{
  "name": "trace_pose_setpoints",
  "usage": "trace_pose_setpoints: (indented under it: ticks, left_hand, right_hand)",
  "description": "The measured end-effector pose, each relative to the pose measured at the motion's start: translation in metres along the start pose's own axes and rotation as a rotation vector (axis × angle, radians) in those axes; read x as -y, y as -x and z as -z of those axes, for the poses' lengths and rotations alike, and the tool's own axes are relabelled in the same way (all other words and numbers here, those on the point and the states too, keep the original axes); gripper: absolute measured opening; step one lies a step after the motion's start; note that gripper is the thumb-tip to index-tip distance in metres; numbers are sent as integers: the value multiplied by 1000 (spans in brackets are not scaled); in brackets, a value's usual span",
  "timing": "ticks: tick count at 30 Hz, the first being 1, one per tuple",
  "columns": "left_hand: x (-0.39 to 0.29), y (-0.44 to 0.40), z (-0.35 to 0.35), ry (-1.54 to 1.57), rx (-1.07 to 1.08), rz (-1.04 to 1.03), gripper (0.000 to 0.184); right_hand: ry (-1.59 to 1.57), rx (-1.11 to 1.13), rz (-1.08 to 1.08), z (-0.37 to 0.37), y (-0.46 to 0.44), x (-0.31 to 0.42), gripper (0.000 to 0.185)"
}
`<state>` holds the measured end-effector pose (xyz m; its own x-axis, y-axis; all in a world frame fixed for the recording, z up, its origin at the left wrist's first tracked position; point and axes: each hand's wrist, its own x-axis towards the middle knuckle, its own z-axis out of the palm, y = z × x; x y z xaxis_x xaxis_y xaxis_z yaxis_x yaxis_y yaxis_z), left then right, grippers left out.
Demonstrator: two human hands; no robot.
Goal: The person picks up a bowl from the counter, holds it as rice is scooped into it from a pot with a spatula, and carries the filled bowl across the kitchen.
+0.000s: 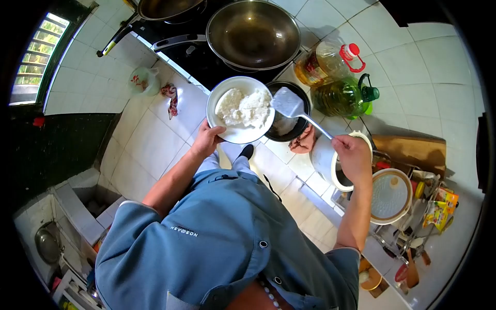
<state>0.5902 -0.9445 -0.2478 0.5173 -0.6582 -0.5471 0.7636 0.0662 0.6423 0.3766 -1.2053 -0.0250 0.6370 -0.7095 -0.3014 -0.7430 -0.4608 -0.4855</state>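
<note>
My left hand [207,137] grips the lower left rim of a white bowl [241,137], its thumb over the edge. White cooked rice [242,107] lies heaped in the bowl. In my right hand [353,159], fingers wrapped round the handle, is a metal spatula [288,102]. Its blade is over a black pot [306,101], close to the bowl's right rim; whether they touch I cannot tell. Some white rice [284,124] shows inside the pot, partly hidden by the blade. A pinkish cloth [304,140] is beside the pot.
A large wok [253,35] sits on the black stove, with another pan [168,7] to its left. Two oil jugs, one amber [316,64] and one green [338,97], stand by the tiled wall. At right are a white round cooker [321,159], a round lid [391,194] and a wooden board [413,151].
</note>
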Motion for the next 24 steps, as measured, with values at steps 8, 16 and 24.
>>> trace_pose_setpoints:
  ticks: [8,16,24]
  left_hand:
    - [4,14,21,-19,-39,-11,49]
    - [11,18,20,42,-41,-10,49]
    - [11,18,22,67,-37,-4,51]
  right_hand:
    - [715,75,48,-51,-57,-21,17]
    - [879,235,79,-112,-119,-4,15]
    - [828,188,83,-130,-125,-37,15]
